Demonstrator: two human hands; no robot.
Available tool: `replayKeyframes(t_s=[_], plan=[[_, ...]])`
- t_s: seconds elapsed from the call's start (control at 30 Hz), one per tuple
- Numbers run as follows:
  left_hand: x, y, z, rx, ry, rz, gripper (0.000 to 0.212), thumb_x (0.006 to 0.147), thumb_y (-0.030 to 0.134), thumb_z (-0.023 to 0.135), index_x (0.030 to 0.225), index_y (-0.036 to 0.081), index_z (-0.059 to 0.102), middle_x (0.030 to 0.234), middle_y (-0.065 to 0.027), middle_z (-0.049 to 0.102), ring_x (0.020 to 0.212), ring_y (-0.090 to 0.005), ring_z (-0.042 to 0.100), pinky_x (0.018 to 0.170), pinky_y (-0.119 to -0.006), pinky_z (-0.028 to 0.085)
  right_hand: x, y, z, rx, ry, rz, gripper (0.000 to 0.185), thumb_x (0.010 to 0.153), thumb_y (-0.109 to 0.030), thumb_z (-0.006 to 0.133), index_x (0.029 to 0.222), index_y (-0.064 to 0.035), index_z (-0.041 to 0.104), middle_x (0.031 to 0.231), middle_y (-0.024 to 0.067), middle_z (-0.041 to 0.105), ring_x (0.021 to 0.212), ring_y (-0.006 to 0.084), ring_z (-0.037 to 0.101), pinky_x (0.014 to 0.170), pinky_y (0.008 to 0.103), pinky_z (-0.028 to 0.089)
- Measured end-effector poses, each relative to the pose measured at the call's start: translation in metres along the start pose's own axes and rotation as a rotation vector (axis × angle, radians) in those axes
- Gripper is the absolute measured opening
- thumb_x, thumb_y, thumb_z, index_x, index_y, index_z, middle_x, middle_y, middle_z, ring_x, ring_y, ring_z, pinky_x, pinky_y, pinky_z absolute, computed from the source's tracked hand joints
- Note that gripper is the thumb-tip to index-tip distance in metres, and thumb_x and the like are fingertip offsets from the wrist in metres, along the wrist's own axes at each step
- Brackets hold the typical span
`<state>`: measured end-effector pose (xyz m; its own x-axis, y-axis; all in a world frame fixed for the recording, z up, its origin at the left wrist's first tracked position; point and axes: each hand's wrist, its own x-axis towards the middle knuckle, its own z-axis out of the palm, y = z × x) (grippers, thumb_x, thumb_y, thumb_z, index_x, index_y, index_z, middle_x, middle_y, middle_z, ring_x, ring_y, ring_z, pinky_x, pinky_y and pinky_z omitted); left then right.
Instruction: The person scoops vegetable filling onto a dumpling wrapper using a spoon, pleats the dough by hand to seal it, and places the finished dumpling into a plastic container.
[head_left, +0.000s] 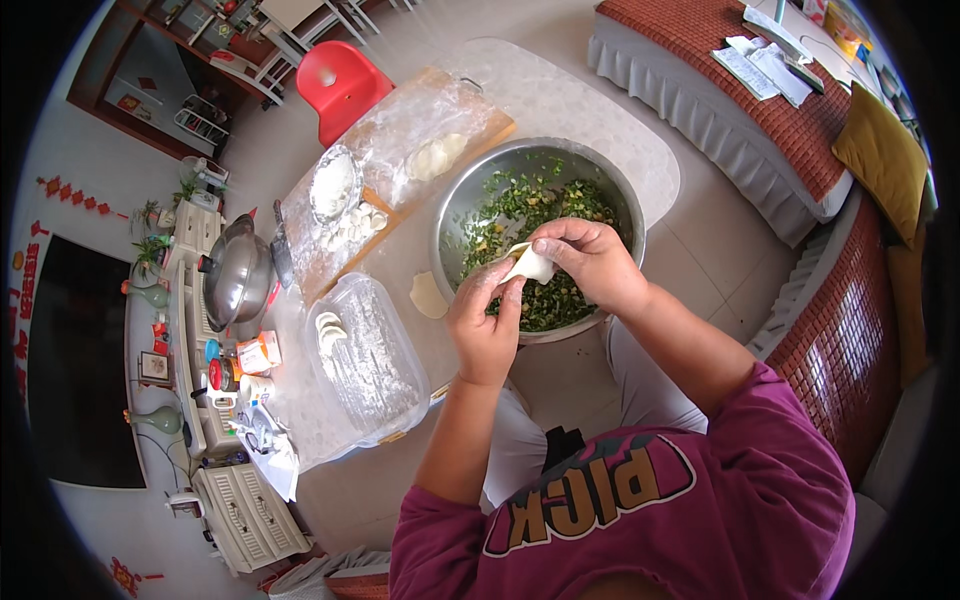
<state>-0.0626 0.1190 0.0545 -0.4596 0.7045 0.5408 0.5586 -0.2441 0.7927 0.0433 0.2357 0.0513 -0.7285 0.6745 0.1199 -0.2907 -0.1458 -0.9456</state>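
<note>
Between my two hands is a partly folded dumpling (531, 266) of pale dough, with filling showing at its upper left edge. My left hand (486, 315) pinches its left side between thumb and fingers. The right thumb and fingers of my right hand (589, 259) grip its upper right edge. Both hands are dusted with flour and hover over a large steel bowl (630, 195). Chopped green filling (525, 206) with yellow bits covers much of the bowl's inside. Just left of the bowl lies a single round dough wrapper (428, 295) on the table.
A floured plastic tray (375, 367) holds several folded dumplings (329, 331). Beyond it, a floured wooden board (405, 109) carries stacked wrappers (436, 156), dough pieces (360, 225) and a bowl of flour (336, 184). A cleaver (282, 247) and lidded steel pot (238, 274) stand left; a red chair (337, 86) is behind.
</note>
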Motion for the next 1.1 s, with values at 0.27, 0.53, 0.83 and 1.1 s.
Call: replayKeyframes(t_s=[0.27, 0.53, 0.83, 1.1], plan=[[0.001, 0.001, 0.005, -0.299, 0.105, -0.232, 0.016, 0.081, -0.001, 0.055, 0.096, -0.005, 0.057, 0.095, -0.0102, 0.059, 0.079, -0.0123, 0.057, 0.069, -0.023, 0.048, -0.004, -0.009, 0.003, -0.058, -0.028, -0.064, 0.015, 0.082, -0.006, 0.055, 0.094, 0.0008, 0.060, 0.087, 0.0040, 0.061, 0.081, 0.0084, 0.054, 0.071, 0.0230, 0.045], [-0.001, -0.001, 0.006, -0.323, 0.077, -0.263, 0.012, 0.078, -0.004, 0.057, 0.090, -0.003, 0.057, 0.098, -0.0107, 0.057, 0.082, -0.0114, 0.055, 0.070, -0.023, 0.047, -0.001, -0.006, 0.000, -0.511, -0.034, -0.288, 0.010, 0.073, -0.003, 0.062, 0.083, -0.0036, 0.064, 0.078, 0.0100, 0.062, 0.072, 0.0202, 0.060, 0.065, 0.0278, 0.047], [-0.001, 0.002, 0.004, -0.481, 0.089, -0.285, 0.029, 0.077, -0.004, 0.056, 0.105, 0.000, 0.047, 0.103, -0.0115, 0.052, 0.087, -0.0126, 0.053, 0.072, -0.023, 0.046, -0.002, -0.015, 0.000, -0.462, -0.038, -0.343, 0.006, 0.073, -0.001, 0.061, 0.078, -0.0032, 0.063, 0.077, 0.0090, 0.062, 0.071, 0.0208, 0.059, 0.066, 0.0284, 0.047], [-0.001, 0.004, 0.000, -0.556, 0.060, -0.478, 0.024, 0.079, 0.002, 0.057, 0.103, -0.005, 0.054, 0.089, -0.0086, 0.058, 0.076, -0.0121, 0.055, 0.070, -0.023, 0.046, -0.001, -0.011, 0.001, -0.488, -0.050, -0.379, 0.007, 0.073, -0.003, 0.062, 0.080, -0.0039, 0.063, 0.076, 0.0083, 0.062, 0.071, 0.0207, 0.059, 0.065, 0.0285, 0.047]])
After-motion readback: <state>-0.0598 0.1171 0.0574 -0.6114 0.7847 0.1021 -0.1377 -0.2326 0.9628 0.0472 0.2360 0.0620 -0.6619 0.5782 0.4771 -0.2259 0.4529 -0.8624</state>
